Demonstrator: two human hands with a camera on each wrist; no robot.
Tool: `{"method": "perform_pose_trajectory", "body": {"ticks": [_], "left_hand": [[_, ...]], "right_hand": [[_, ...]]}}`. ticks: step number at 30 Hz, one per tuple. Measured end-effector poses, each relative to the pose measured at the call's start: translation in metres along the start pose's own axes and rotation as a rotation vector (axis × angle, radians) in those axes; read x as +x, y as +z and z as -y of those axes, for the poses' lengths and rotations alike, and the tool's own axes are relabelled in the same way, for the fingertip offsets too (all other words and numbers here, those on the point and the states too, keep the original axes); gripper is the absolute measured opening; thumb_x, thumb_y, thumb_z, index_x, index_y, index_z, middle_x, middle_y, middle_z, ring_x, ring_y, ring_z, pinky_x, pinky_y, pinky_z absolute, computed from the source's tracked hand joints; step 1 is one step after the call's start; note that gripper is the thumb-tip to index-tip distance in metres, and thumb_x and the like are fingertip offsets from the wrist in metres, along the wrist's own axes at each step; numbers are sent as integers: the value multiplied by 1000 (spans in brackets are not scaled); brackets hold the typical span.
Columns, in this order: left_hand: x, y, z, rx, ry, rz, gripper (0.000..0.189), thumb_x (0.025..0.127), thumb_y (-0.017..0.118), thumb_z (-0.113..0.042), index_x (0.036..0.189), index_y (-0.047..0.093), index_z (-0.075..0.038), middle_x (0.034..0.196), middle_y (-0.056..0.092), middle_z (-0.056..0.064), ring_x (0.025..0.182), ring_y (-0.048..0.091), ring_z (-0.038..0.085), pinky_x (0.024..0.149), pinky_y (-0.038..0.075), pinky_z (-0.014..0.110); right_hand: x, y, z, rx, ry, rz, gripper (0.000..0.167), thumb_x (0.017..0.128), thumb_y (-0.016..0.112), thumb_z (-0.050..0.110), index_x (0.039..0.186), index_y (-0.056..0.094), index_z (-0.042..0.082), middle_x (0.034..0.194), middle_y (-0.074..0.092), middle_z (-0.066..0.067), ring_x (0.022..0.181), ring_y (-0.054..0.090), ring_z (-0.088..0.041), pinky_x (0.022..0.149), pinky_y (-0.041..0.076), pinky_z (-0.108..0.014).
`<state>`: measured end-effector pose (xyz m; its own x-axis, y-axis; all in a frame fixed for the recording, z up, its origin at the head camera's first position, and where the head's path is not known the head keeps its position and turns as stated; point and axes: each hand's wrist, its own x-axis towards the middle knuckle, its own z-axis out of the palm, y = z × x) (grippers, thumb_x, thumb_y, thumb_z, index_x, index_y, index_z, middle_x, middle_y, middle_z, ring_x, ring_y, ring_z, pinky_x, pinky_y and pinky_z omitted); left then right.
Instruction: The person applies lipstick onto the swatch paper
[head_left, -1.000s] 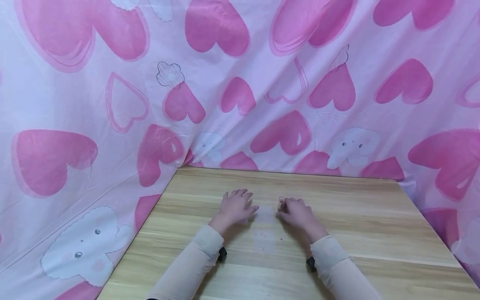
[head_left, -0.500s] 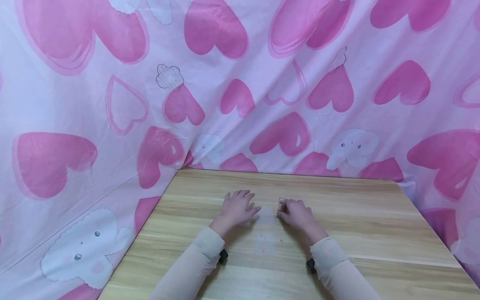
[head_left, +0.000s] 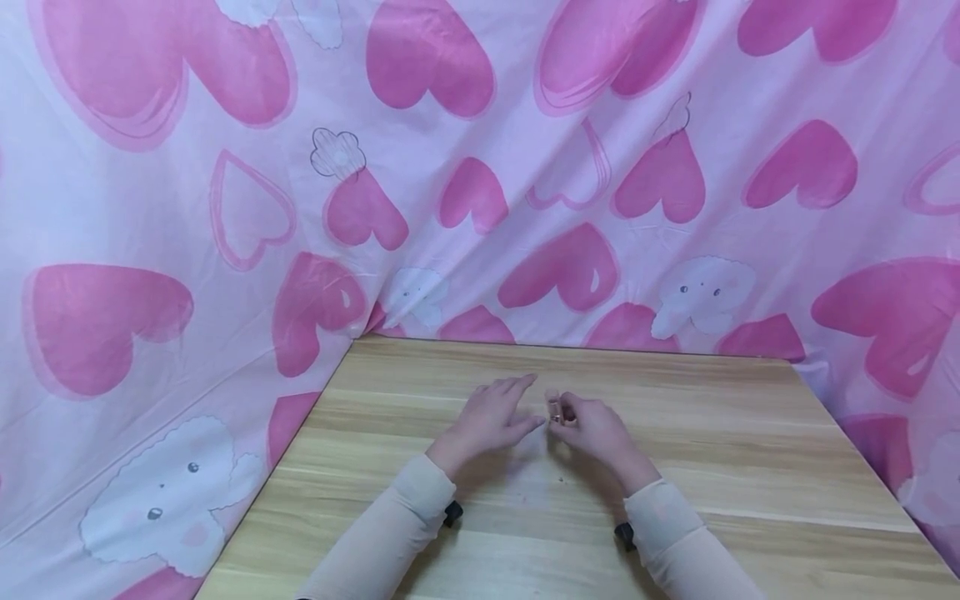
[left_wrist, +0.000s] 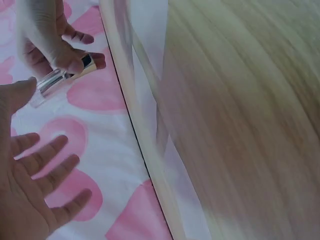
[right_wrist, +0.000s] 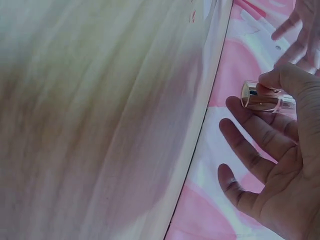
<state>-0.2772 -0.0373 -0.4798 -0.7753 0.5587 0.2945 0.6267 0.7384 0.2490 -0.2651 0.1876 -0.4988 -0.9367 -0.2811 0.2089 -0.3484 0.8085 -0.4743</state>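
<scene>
A small clear tube (head_left: pixel 555 408) with a gold-coloured part is pinched between the thumb and fingers of the right hand (head_left: pixel 596 425), with that hand's other fingers spread. It is held over the wooden table (head_left: pixel 712 483), between the two hands. The left hand (head_left: pixel 487 417) is spread, its thumb placed by the tube's clear end; whether contact is made cannot be told. Behind the table, a pink cloth (head_left: pixel 427 196) printed with hearts is hung. Both forearms are covered by pale sleeves (head_left: pixel 375 533).
</scene>
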Motion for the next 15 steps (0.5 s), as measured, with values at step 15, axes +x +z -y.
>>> {"method": "perform_pose_trajectory", "body": {"ticks": [15], "left_hand": [[3, -1, -4, -20, 112, -26, 63, 100, 56, -51, 153, 42, -20, 146, 55, -3, 133, 51, 19, 109, 41, 47]], "right_hand": [[-1, 2, 7, -73, -153, -95, 20, 85, 77, 30, 98, 66, 19, 77, 66, 6, 67, 57, -13, 63, 51, -35]]}}
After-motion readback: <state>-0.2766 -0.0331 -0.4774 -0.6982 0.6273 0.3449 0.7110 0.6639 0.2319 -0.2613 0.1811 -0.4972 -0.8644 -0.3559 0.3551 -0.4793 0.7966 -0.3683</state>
